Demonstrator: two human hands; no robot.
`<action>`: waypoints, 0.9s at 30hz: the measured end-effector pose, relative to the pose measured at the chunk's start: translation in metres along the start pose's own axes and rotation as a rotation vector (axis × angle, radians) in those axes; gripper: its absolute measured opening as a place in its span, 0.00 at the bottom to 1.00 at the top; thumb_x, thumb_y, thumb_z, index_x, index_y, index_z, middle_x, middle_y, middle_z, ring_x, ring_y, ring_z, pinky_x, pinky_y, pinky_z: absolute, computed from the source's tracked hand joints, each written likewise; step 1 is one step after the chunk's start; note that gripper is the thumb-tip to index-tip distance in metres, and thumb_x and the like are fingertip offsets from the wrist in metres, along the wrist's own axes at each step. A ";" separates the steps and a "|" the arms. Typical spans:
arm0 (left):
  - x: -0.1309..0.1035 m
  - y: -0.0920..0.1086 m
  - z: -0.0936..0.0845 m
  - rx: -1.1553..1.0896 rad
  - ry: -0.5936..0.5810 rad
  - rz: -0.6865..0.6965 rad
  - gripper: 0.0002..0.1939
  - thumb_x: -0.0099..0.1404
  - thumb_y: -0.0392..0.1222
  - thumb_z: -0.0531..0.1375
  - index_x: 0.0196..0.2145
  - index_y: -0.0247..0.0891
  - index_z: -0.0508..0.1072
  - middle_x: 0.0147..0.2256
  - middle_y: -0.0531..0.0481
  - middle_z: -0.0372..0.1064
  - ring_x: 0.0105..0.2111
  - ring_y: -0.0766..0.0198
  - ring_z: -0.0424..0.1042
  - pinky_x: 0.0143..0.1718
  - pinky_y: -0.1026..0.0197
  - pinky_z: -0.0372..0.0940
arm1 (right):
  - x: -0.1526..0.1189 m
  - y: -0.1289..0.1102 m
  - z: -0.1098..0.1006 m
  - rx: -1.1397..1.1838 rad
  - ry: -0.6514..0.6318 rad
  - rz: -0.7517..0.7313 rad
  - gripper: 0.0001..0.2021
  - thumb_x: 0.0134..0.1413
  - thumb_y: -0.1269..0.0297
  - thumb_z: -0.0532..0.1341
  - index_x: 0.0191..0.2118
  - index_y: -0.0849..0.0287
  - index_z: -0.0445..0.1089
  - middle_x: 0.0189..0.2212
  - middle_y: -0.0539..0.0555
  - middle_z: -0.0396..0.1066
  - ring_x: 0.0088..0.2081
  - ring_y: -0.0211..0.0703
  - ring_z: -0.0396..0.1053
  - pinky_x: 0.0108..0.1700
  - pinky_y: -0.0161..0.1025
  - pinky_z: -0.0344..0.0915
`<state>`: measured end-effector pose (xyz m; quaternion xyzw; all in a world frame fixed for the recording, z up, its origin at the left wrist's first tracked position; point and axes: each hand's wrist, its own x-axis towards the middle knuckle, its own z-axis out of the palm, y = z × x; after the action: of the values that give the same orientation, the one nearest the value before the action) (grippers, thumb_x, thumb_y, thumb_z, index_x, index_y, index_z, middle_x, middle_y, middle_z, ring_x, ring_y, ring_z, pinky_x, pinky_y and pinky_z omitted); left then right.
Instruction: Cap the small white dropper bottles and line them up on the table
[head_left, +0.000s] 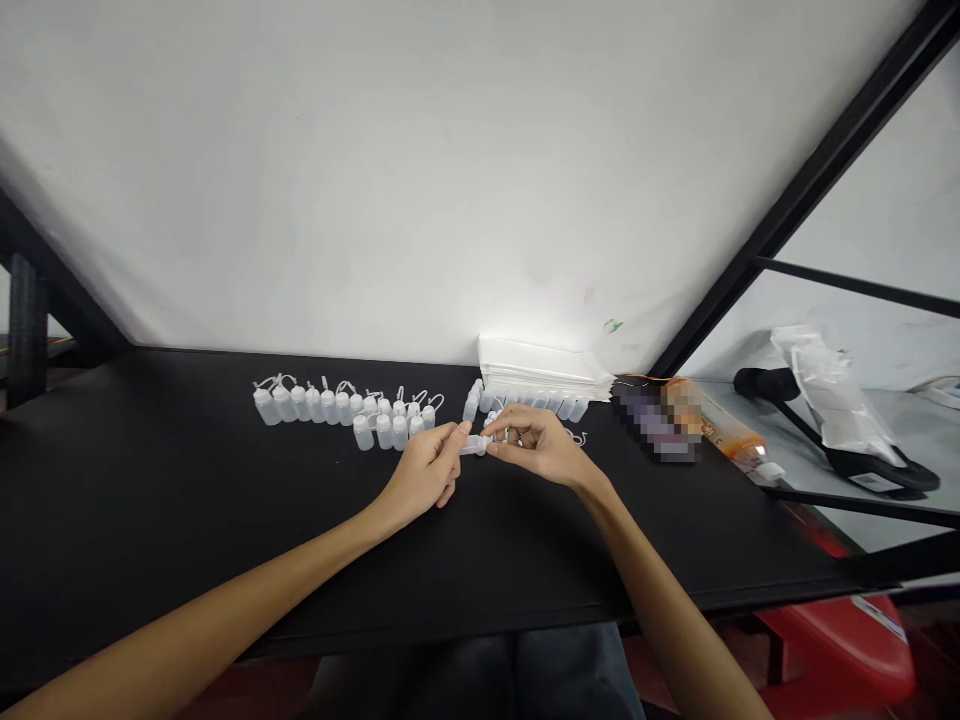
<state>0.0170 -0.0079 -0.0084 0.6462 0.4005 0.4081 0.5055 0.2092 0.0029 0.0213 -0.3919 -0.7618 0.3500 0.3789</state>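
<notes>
A small translucent plastic squeeze bottle (472, 446) lies sideways between my hands, above the black table. My left hand (429, 466) is closed on its body with thumb and fingers. At the other end, the fingertips of my right hand (538, 442) pinch around the bottle's neck and cap; the fingers partly hide that end. To the left, a row of similar bottles (330, 408) stands upright, many with thin looped straps at their caps. A shorter row (385, 433) stands in front of it. More bottles (568, 407) are behind my right hand, partly covered by it.
A stack of flat white sheets or bags (541, 366) lies against the wall. On the right are a pixelated dark object (652, 425) and an orange-labelled bottle (716, 425) on its side. Black frame bars (757, 250) border the table. A red stool (840, 655) stands below right.
</notes>
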 end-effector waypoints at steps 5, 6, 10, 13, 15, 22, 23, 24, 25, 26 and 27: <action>0.000 -0.001 0.000 0.000 -0.014 0.004 0.21 0.69 0.55 0.50 0.26 0.38 0.58 0.17 0.62 0.49 0.10 0.75 0.57 0.10 0.72 0.51 | 0.000 -0.003 0.002 0.063 -0.044 0.028 0.10 0.52 0.61 0.65 0.36 0.62 0.77 0.28 0.54 0.73 0.26 0.36 0.66 0.25 0.33 0.61; 0.001 -0.001 0.000 0.011 -0.015 0.016 0.20 0.69 0.55 0.50 0.26 0.38 0.59 0.18 0.62 0.49 0.10 0.75 0.57 0.11 0.72 0.51 | 0.000 -0.003 0.002 0.089 -0.053 0.030 0.10 0.52 0.62 0.64 0.37 0.62 0.77 0.27 0.54 0.74 0.25 0.37 0.67 0.27 0.34 0.63; 0.000 0.000 -0.001 0.096 -0.009 0.087 0.18 0.71 0.54 0.48 0.33 0.37 0.65 0.18 0.61 0.50 0.13 0.74 0.56 0.15 0.72 0.53 | -0.001 -0.005 0.004 0.160 -0.061 0.022 0.11 0.53 0.61 0.64 0.40 0.62 0.77 0.28 0.55 0.76 0.24 0.38 0.70 0.29 0.37 0.67; -0.003 0.003 0.000 0.155 0.009 0.138 0.16 0.71 0.52 0.49 0.37 0.37 0.67 0.17 0.60 0.54 0.16 0.72 0.57 0.17 0.71 0.54 | -0.002 -0.008 0.005 0.161 -0.031 0.027 0.12 0.53 0.60 0.64 0.38 0.63 0.77 0.26 0.54 0.75 0.24 0.39 0.71 0.25 0.35 0.64; -0.004 0.005 0.000 0.171 0.023 0.167 0.14 0.71 0.51 0.50 0.39 0.37 0.67 0.18 0.59 0.56 0.17 0.72 0.57 0.18 0.70 0.55 | -0.001 -0.008 0.006 0.184 -0.020 0.033 0.12 0.53 0.58 0.65 0.38 0.63 0.76 0.25 0.54 0.74 0.24 0.39 0.72 0.23 0.33 0.62; -0.003 0.001 -0.004 0.222 0.001 0.245 0.11 0.69 0.48 0.54 0.39 0.36 0.67 0.27 0.54 0.63 0.22 0.70 0.61 0.18 0.70 0.57 | 0.000 0.000 0.011 0.349 -0.033 0.060 0.14 0.52 0.57 0.67 0.39 0.64 0.73 0.26 0.54 0.73 0.25 0.40 0.73 0.22 0.33 0.65; -0.002 0.001 -0.004 0.232 0.000 0.261 0.11 0.69 0.47 0.54 0.39 0.36 0.67 0.28 0.53 0.64 0.23 0.70 0.62 0.19 0.69 0.58 | 0.000 0.001 0.012 0.359 -0.031 0.058 0.14 0.51 0.57 0.67 0.38 0.64 0.73 0.25 0.54 0.73 0.25 0.40 0.73 0.22 0.33 0.65; -0.002 0.001 -0.005 0.243 -0.002 0.280 0.10 0.69 0.46 0.54 0.39 0.36 0.68 0.29 0.52 0.65 0.23 0.69 0.62 0.20 0.69 0.60 | 0.000 0.001 0.012 0.370 -0.030 0.053 0.14 0.51 0.58 0.67 0.37 0.64 0.73 0.24 0.53 0.73 0.24 0.40 0.72 0.23 0.34 0.66; -0.002 0.001 -0.005 0.255 -0.005 0.299 0.10 0.69 0.46 0.54 0.39 0.36 0.68 0.30 0.51 0.65 0.24 0.69 0.63 0.21 0.68 0.61 | 0.000 0.001 0.012 0.382 -0.031 0.047 0.14 0.50 0.58 0.68 0.37 0.64 0.73 0.23 0.53 0.73 0.24 0.40 0.72 0.24 0.35 0.67; -0.001 0.001 -0.006 0.267 -0.007 0.317 0.09 0.69 0.45 0.54 0.39 0.36 0.68 0.31 0.51 0.65 0.25 0.69 0.63 0.22 0.68 0.62 | 0.000 0.001 0.012 0.397 -0.034 0.041 0.14 0.50 0.58 0.68 0.36 0.64 0.72 0.23 0.52 0.73 0.24 0.40 0.72 0.25 0.35 0.68; -0.001 0.002 -0.006 0.278 -0.010 0.334 0.09 0.69 0.44 0.54 0.39 0.36 0.68 0.32 0.51 0.65 0.25 0.69 0.63 0.22 0.67 0.62 | 0.000 0.001 0.012 0.412 -0.034 0.035 0.13 0.50 0.58 0.68 0.36 0.63 0.72 0.22 0.52 0.73 0.24 0.40 0.72 0.26 0.36 0.69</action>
<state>0.0111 -0.0072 -0.0057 0.7691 0.3378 0.4240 0.3386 0.1993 0.0003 0.0146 -0.3131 -0.6734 0.5116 0.4321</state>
